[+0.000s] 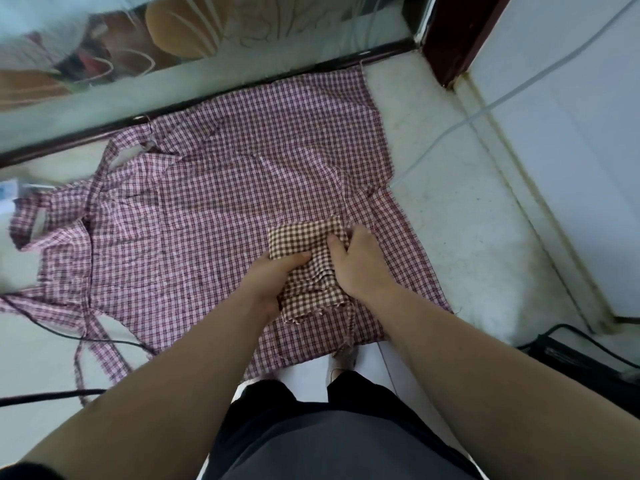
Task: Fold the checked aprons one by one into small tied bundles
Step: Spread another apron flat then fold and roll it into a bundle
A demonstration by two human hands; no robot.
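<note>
The brown checked apron (301,239) sits just right of the frame's centre, already folded into a small, thick wad with several layers showing along its lower right edge. Both hands hold it. The left hand (273,278) has its thumb laid flat on top of the cloth and its fingers tucked out of sight beneath the fold. The right hand (360,268) pinches the wad from the other side, thumb on top and fingers curled into the fabric, their tips buried in it. How the apron's ties are arranged cannot be made out.

It rests on a second, pink checked apron (214,188) spread flat on the pale floor (467,237), so two aprons are in sight. The pink one's long ties (93,344) trail to the lower left, partly hidden by the left forearm.

One white cable (485,109) runs from the upper right down to the pink apron's right edge. Two black cables (52,393) lie at the lower left. A blurred white object (10,192) is cut off by the left edge. A glass panel (104,46) crosses the top left, with only smeared shapes behind it. Dark trousers (311,427) fill the bottom, with one shoe (341,362) just above.
</note>
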